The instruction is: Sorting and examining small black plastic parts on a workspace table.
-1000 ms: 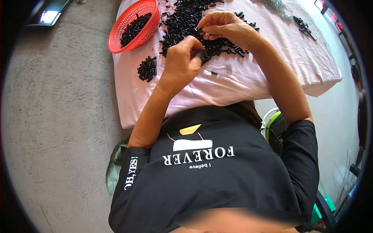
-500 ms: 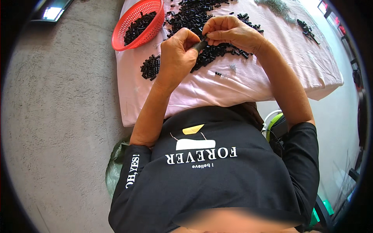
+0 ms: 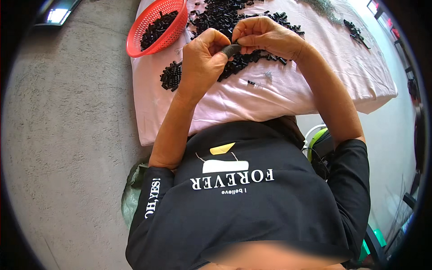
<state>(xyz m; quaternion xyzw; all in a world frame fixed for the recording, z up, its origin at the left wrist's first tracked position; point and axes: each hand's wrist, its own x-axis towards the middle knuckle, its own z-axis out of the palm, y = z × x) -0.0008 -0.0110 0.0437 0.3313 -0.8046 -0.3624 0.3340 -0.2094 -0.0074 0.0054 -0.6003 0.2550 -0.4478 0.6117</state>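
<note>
Above the near part of a pink-covered table point(image 3: 288, 96), my two hands meet at the fingertips. My left hand point(image 3: 202, 63) is closed in a pinch, and a dark sleeve point(image 3: 231, 50) covers its thumb tip. My right hand point(image 3: 267, 38) pinches from the other side, thumb against bent fingers. A small black plastic piece appears between the fingertips, mostly hidden by them. Behind and below the hands spreads a large pile of short black plastic pieces point(image 3: 216, 20). Left of my left wrist lies a smaller heap of black pieces point(image 3: 171, 75).
A red perforated basket point(image 3: 174, 33) holding black pieces stands at the table's far left. One loose black piece point(image 3: 251, 83) lies near tiny clear bits point(image 3: 268, 75). Farther right are a heap of clear small parts point(image 3: 323, 10) and a black cluster point(image 3: 355, 33).
Both hands have shifted very slightly and stay joined at the fingertips. The left thumb's dark sleeve now lies flatter, toward the right fingers. The whole view has moved a little.
</note>
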